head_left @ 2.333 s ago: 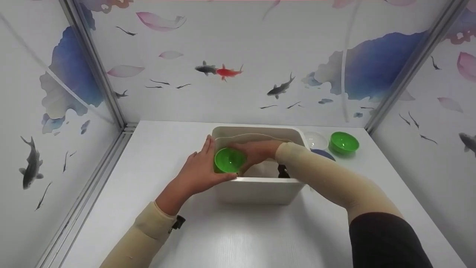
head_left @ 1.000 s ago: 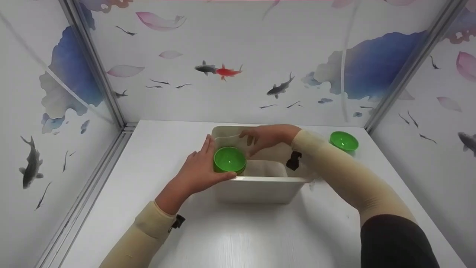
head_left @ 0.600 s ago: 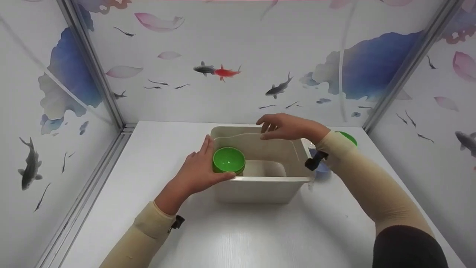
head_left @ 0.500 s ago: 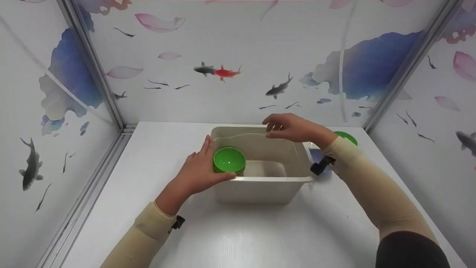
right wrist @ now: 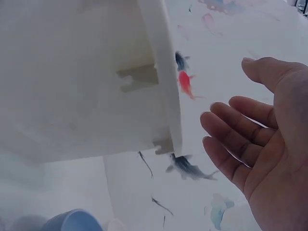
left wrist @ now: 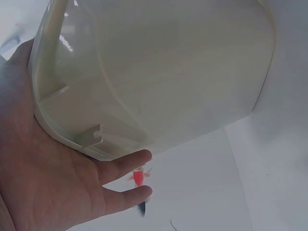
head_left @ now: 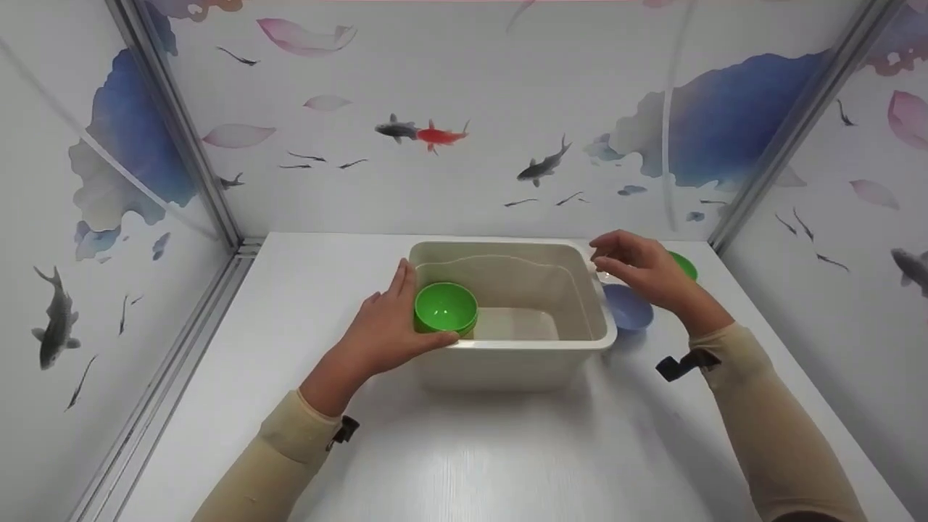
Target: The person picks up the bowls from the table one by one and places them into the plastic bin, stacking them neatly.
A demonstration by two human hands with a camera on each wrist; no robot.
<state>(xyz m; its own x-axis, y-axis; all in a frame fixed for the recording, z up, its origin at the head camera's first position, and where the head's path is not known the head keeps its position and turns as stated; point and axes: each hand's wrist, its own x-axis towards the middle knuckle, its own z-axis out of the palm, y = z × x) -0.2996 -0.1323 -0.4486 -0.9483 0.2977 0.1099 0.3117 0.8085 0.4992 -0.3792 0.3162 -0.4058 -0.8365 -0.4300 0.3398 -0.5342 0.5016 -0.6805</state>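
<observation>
The left hand [head_left: 384, 330] is spread wide at the left end of a cream, rectangular plastic bin [head_left: 500, 371]: its thumb lies along the near rim, its straight fingers run along the outside of the end wall, and the left wrist view shows the palm against the rim. The right hand [head_left: 641, 268] holds nothing. Its fingers are loosely bent, with a wide gap between thumb and fingertips in the right wrist view, and it hovers beside the bin's right rim, apart from it.

Inside the bin, at the left end beside the left hand, sits a glossy, bright green round bowl [head_left: 446, 308], upright, with another rim showing just beneath it. A periwinkle-blue round bowl [head_left: 629, 308] stands just outside the bin's right end. Past the right hand, a second green bowl [head_left: 686, 267] is partly hidden.

Beige sleeves [head_left: 747, 406] cover both forearms, each with a black clip [head_left: 346, 430] at the wrist. Everything stands on a white table [head_left: 449, 449], before a white wall panel [head_left: 449, 65] printed with fish and petals.
</observation>
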